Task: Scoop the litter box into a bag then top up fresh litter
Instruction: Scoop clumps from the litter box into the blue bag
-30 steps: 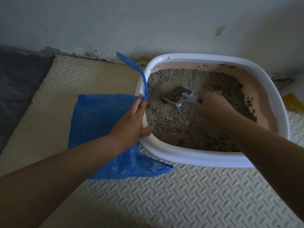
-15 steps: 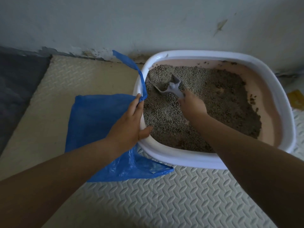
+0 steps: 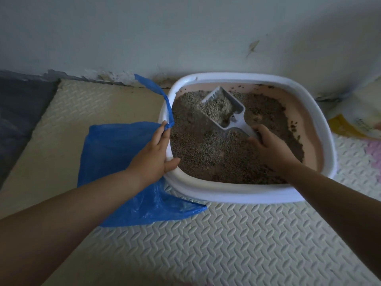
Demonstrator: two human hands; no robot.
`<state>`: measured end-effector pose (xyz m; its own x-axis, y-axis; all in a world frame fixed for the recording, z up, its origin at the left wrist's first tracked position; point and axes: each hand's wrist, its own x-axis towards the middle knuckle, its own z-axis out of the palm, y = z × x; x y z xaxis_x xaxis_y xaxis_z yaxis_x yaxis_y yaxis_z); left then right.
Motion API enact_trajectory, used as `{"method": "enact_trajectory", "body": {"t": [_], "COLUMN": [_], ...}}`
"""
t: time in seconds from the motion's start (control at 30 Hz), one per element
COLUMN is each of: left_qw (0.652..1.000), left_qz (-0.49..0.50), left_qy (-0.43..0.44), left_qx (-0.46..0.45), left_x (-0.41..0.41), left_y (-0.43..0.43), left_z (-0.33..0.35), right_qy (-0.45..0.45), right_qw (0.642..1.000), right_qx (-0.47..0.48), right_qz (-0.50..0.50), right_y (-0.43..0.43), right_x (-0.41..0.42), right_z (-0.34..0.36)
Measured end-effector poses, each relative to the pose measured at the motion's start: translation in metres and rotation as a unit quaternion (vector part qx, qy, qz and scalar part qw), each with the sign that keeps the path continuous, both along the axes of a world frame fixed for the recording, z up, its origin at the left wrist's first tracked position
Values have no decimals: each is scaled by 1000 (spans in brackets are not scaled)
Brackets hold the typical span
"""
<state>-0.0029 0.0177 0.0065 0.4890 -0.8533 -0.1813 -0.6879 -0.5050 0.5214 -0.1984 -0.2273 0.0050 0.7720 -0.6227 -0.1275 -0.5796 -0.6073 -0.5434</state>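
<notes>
Both hands busy. Pinches the bag [image 3: 115, 162] by its handle against the left rim of the litter box [image 3: 243, 195] with the left hand [image 3: 153, 155], probably keeping it ready alongside. Grips the scoop [image 3: 237, 120] in the curled right hand [image 3: 272, 147] inside the box, loaded with litter [image 3: 206, 157].

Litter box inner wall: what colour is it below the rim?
Pale pink inner wall, under a white rim; the head view shows it best.
</notes>
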Motion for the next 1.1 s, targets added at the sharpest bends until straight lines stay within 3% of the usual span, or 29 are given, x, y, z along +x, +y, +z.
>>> {"method": "enact_trajectory", "body": {"t": [0.53, 0.83, 1.1], "left_qw": [1000, 1000, 1000], "left_qz": [-2, -2, -5], "left_qy": [2, 0, -4], "left_qx": [20, 25, 22], "left_x": [2, 1, 2], "left_y": [0, -1, 0], "left_z": [1, 3, 0], "right_qy": [-5, 41, 105], "right_qw": [1000, 996, 987], "right_qx": [-13, -73, -116], "right_qz": [-14, -40, 22], "right_y": [-3, -14, -13], "right_x": [-16, -34, -42], "right_z": [17, 21, 21]}}
